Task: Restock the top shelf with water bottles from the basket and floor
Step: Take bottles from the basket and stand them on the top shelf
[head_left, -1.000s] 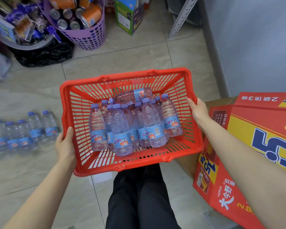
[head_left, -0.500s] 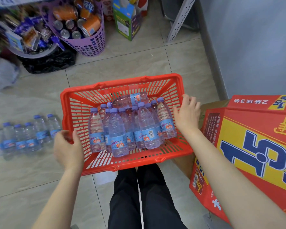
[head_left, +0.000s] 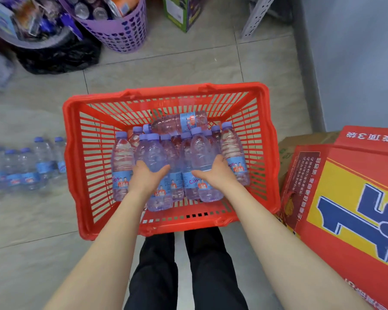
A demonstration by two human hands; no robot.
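Both hands have left the rim and gone down inside the red basket (head_left: 166, 93). Left hand (head_left: 146, 176) wraps the near bottle (head_left: 154, 151) at mid-body, thumb spread across the front, fingers curled round its far side, tips hidden. Right hand (head_left: 216, 173) does the same on the right bottle (head_left: 203, 148), thumb at the label edge, fingers tucked between it and its neighbour. Neither bottle looks lifted yet. Other water bottles (head_left: 121, 157) stand packed upright in the basket, with a lying bottle (head_left: 179, 123) across the back. Floor bottles (head_left: 27, 168) sit in a row just left of the basket. Top shelf not in view.

Handling guess: bottles look full, so some weight each. Thin ribbed plastic will give if squeezed, and the smooth label may slip. Best hold is probably the ribbed waist above the label, or the neck under the cap. Lift straight up so the neighbours don't topple.
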